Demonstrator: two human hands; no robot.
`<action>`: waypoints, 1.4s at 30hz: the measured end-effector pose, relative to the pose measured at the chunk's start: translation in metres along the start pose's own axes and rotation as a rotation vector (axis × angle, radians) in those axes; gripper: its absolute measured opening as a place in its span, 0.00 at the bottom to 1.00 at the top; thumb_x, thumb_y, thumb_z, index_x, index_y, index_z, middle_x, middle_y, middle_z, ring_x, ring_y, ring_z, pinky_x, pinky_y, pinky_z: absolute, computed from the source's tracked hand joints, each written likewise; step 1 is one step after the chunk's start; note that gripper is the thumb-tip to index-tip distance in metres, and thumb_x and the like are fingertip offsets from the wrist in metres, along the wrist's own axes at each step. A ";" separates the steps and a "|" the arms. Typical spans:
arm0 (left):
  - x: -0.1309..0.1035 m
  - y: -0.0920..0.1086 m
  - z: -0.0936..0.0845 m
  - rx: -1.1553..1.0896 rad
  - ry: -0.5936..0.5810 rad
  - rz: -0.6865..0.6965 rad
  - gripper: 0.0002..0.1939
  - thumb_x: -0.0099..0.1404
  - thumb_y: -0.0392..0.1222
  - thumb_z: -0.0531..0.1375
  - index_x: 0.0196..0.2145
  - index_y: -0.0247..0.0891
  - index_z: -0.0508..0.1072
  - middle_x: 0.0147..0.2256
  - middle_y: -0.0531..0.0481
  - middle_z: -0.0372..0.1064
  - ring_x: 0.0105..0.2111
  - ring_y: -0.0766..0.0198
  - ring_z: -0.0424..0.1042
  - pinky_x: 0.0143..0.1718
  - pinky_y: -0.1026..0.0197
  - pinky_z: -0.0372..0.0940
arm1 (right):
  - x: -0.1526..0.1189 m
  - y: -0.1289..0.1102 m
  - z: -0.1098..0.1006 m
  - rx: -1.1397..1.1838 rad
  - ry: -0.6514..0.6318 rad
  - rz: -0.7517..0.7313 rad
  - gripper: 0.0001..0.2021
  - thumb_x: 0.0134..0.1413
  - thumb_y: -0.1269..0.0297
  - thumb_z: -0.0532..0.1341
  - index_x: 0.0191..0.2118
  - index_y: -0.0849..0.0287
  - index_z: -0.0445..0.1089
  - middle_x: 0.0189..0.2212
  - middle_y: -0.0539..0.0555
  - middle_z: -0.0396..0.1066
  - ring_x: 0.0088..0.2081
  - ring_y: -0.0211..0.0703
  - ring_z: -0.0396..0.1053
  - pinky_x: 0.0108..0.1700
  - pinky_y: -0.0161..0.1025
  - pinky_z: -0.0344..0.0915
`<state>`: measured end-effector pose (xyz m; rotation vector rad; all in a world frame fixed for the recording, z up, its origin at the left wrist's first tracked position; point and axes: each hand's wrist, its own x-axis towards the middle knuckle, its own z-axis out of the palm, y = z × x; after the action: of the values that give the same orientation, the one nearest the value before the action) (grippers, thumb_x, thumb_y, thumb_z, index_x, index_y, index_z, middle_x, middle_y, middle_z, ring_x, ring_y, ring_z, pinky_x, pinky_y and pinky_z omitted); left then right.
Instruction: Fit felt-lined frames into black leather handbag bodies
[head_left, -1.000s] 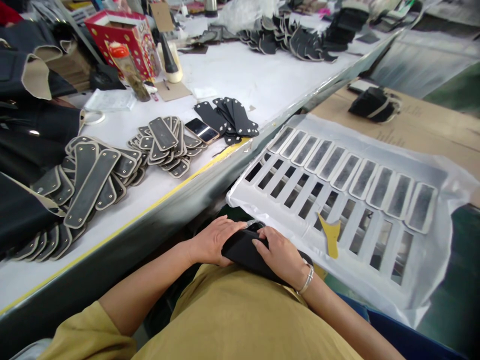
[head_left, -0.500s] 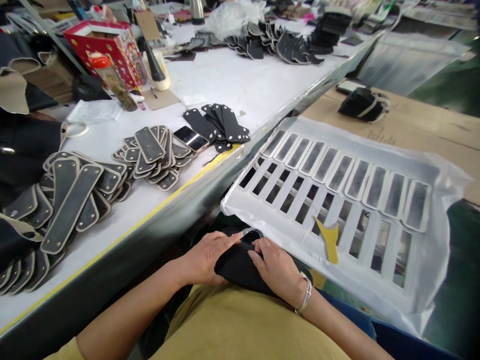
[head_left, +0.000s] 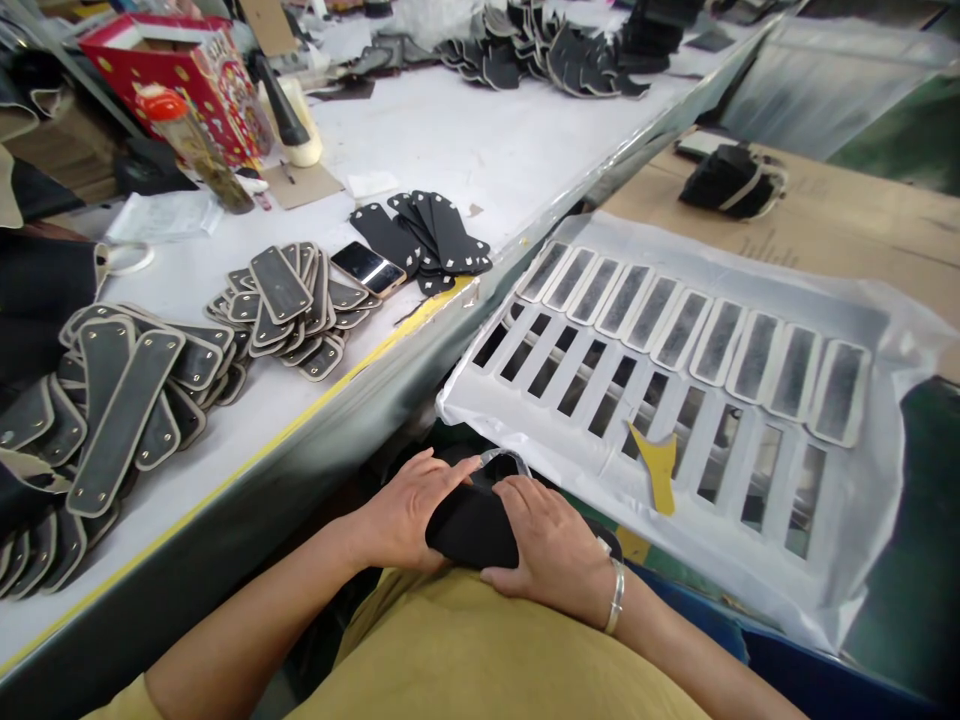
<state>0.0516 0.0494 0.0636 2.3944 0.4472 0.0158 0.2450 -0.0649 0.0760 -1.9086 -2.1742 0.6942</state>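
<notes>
Close to my body, a black curved piece [head_left: 474, 528] of leather-like sheet is held between both hands. My left hand [head_left: 411, 508] grips its left side, fingers over the top and thumb side low against it. My right hand [head_left: 551, 535] is wrapped round the right side, with the thumb stretched along the lower edge. A clear, shiny loop [head_left: 504, 458] arches just beyond the fingertips; what it belongs to I cannot make out. The undersides of the piece are hidden by my hands and shirt.
On the white table [head_left: 420, 130] at left lie piles of grey strips [head_left: 127, 400], a phone [head_left: 367, 268], black pieces [head_left: 450, 235], a bottle [head_left: 195, 150] and a red box [head_left: 180, 85]. At right, a slotted white rack [head_left: 600, 460] bears grey panels [head_left: 686, 328] and a yellow cutout [head_left: 660, 468].
My right hand has shifted from pinching near the top edge to wrapping the right side, its thumb now lower. The left hand keeps its hold. The view has tilted slightly.
</notes>
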 end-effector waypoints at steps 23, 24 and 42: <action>-0.017 0.013 0.007 0.224 0.033 0.031 0.51 0.51 0.60 0.62 0.63 0.38 0.42 0.59 0.40 0.54 0.60 0.50 0.48 0.61 0.42 0.33 | 0.002 -0.010 0.005 -0.055 0.016 -0.021 0.33 0.34 0.51 0.65 0.47 0.68 0.62 0.42 0.63 0.64 0.45 0.55 0.62 0.48 0.49 0.61; -0.012 0.017 0.010 0.228 0.026 0.052 0.49 0.51 0.57 0.62 0.63 0.38 0.42 0.58 0.39 0.55 0.59 0.50 0.50 0.60 0.42 0.34 | 0.001 -0.010 0.005 -0.045 0.025 -0.020 0.34 0.34 0.52 0.65 0.47 0.68 0.62 0.41 0.63 0.64 0.44 0.55 0.62 0.48 0.49 0.61; 0.013 0.031 0.013 0.204 0.027 0.038 0.44 0.46 0.45 0.61 0.60 0.35 0.50 0.50 0.42 0.63 0.51 0.54 0.62 0.61 0.45 0.38 | -0.085 0.048 -0.018 0.027 0.226 0.232 0.28 0.49 0.55 0.62 0.53 0.62 0.57 0.50 0.62 0.62 0.52 0.52 0.60 0.54 0.50 0.58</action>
<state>0.0751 0.0234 0.0727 2.6057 0.4335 0.0208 0.3098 -0.1400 0.0851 -2.1308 -1.8218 0.5100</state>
